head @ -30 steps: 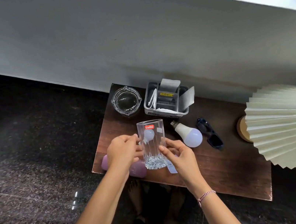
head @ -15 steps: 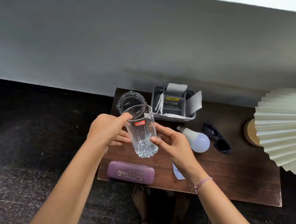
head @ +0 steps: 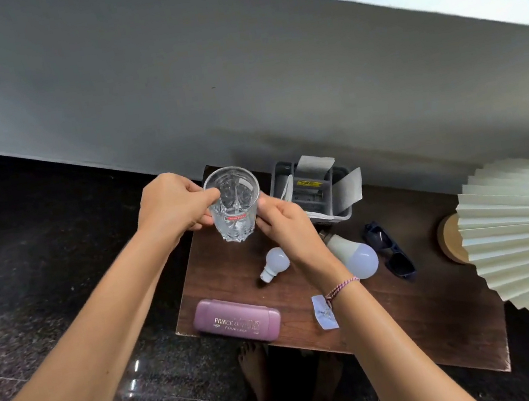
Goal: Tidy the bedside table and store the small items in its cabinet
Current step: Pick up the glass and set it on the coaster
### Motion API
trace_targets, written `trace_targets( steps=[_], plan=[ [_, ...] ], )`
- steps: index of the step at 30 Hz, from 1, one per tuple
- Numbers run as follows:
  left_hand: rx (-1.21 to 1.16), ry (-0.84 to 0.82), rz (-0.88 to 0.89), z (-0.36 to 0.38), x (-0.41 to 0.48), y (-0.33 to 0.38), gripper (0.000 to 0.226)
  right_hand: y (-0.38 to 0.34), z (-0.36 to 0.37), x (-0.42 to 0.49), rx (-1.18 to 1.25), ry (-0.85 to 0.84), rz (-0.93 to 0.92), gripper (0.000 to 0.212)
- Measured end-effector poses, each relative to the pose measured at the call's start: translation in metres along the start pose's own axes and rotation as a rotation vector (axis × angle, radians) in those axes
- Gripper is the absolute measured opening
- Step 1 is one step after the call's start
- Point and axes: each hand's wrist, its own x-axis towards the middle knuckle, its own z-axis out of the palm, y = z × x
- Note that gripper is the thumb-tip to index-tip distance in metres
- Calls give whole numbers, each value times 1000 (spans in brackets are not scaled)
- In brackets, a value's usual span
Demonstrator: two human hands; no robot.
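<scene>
A clear drinking glass (head: 233,202) with a red label is held up over the far left corner of the brown bedside table (head: 412,308). My left hand (head: 172,204) grips its left side and my right hand (head: 285,223) grips its right side. On the table lie a small white bulb (head: 274,262), a larger white bulb (head: 357,256) partly behind my right wrist, dark sunglasses (head: 391,254), a purple glasses case (head: 237,319) and a small clear packet (head: 324,312). The glass ashtray seen earlier is hidden behind the held glass.
A grey organiser tray (head: 318,188) with papers stands at the table's back edge against the grey wall. A pleated cream lampshade (head: 528,234) on a wooden base (head: 449,238) fills the right end. Dark stone floor lies to the left; bare feet (head: 255,371) show below the front edge.
Both hands lifted the glass from the front of the table up and toward the back left corner. The small bulb and the purple case are now uncovered.
</scene>
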Motion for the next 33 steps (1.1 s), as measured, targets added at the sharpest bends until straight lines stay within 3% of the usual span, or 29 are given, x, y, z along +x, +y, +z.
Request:
trace_targets(
  steps=[3,7,10,33],
  plan=[
    [15,8,-1,0,7,6,11,-17,-2,6,-42,79,-38,53],
    [7,21,-11,2,17,10,13,-32,-10,21,-375,190,-217,26],
    [-11,11,-23,4,24,12,10,-40,-13,30,-481,223,-214,21],
    [-13,-100,-128,24,60,14,23,-32,-8,70,-584,259,-80,20]
  ],
)
